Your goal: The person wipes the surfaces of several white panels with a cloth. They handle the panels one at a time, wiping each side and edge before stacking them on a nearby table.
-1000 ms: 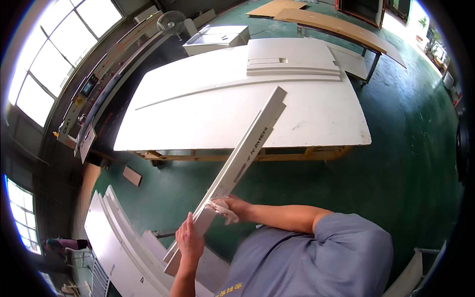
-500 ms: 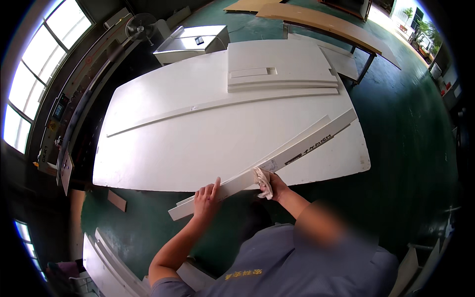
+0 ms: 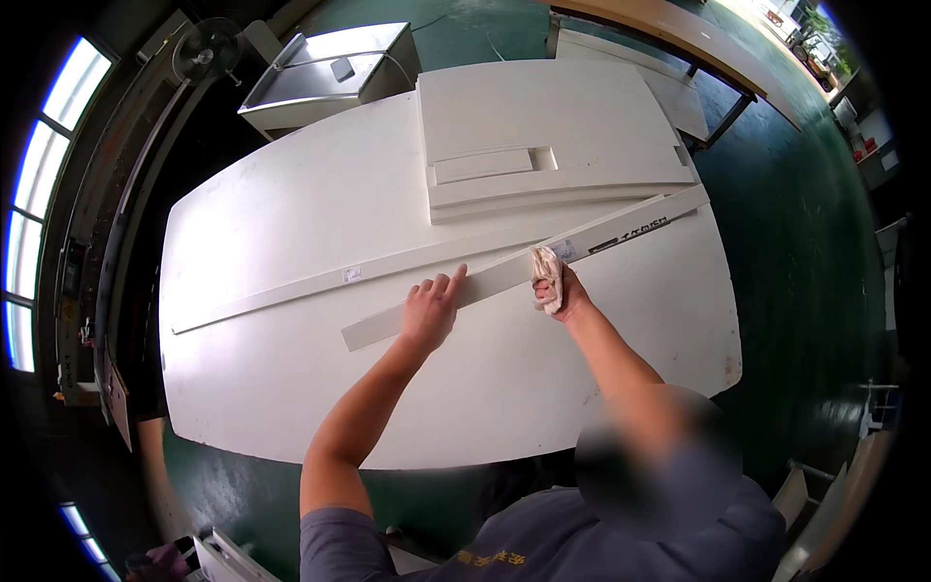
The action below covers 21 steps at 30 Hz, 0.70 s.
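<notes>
A long white board strip (image 3: 495, 278) with dark lettering toward its right end slants over a large white panel (image 3: 291, 388). My left hand (image 3: 432, 308) grips the strip's near edge left of its middle, the index finger pointing up along it. In my right hand (image 3: 572, 293) is a crumpled off-white rag (image 3: 548, 276), pressed against the strip beside a small label. A second long white strip (image 3: 281, 295), also with a small label, lies just beyond, its right part running behind the held one. A thin edge of another piece shows along the held strip's far side.
Beyond the strips, a stack of white panels (image 3: 543, 107) with a rectangular cut-out rests on the large panel. A metal cabinet (image 3: 330, 82) stands at the far left, near a fan (image 3: 207, 51). A brown-topped table (image 3: 659, 29) is at the far right.
Both hands have moved forward, carrying the strip from the large panel's near edge farther over it, close to the second strip. The rag remains in my right hand. The view has shifted too.
</notes>
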Each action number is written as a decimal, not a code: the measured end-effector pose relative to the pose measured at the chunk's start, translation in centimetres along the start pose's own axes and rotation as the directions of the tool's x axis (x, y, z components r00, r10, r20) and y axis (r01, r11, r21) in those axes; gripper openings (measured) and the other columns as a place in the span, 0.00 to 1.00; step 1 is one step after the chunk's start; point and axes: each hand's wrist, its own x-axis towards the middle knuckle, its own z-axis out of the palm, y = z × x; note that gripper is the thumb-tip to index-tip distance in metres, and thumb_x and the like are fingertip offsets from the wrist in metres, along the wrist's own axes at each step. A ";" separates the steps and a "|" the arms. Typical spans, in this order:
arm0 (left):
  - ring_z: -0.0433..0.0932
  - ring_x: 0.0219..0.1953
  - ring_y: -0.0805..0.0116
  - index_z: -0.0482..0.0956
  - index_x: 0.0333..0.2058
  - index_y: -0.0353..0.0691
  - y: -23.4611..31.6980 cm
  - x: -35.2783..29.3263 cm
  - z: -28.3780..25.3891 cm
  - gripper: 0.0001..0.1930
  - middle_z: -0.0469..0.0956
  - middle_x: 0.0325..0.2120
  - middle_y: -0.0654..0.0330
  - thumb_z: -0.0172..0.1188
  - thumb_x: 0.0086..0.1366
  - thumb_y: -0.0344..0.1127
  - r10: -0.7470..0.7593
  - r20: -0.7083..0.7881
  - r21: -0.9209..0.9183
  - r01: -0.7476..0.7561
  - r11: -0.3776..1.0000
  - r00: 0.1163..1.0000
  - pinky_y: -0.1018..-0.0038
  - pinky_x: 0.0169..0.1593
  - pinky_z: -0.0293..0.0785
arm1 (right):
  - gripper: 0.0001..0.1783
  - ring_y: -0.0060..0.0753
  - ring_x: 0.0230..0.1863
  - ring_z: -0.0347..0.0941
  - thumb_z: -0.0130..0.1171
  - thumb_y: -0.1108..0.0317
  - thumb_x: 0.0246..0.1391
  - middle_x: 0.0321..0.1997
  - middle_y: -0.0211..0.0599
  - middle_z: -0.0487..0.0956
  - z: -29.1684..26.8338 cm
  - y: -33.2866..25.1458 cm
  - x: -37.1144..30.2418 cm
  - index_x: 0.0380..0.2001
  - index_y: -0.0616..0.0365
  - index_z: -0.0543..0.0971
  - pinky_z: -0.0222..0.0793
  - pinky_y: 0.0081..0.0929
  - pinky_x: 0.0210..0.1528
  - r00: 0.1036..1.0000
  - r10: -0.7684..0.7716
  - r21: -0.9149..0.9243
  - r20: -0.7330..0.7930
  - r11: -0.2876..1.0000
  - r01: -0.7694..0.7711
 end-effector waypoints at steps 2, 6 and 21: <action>0.80 0.43 0.57 0.62 0.72 0.52 -2.0 5.0 0.0 0.41 0.77 0.44 0.58 0.64 0.60 0.27 0.005 0.003 -0.010 -0.005 1.000 1.000 0.59 0.47 0.75 | 0.10 0.17 0.18 0.66 0.52 0.54 0.70 0.21 0.21 0.69 1.1 -3.4 4.5 0.34 0.42 0.74 0.60 0.18 0.16 0.998 -0.054 -0.018 -0.022 0.998 0.053; 0.81 0.47 0.54 0.62 0.71 0.51 -4.8 14.3 -0.7 0.41 0.79 0.48 0.55 0.62 0.59 0.25 -0.017 0.064 0.071 0.013 0.997 0.998 0.57 0.50 0.77 | 0.12 0.19 0.18 0.66 0.53 0.53 0.68 0.23 0.21 0.72 4.3 -9.4 11.9 0.30 0.41 0.76 0.57 0.20 0.16 0.986 -0.165 -0.013 -0.017 0.986 0.165; 0.80 0.56 0.46 0.59 0.72 0.57 -14.9 39.2 8.6 0.48 0.79 0.57 0.53 0.73 0.53 0.32 -0.046 0.274 0.031 0.039 0.999 0.961 0.54 0.58 0.76 | 0.16 0.49 0.47 0.83 0.67 0.67 0.55 0.45 0.43 0.85 -19.7 -9.0 0.7 0.48 0.55 0.83 0.77 0.43 0.53 0.258 -0.966 -0.999 -0.017 0.027 0.039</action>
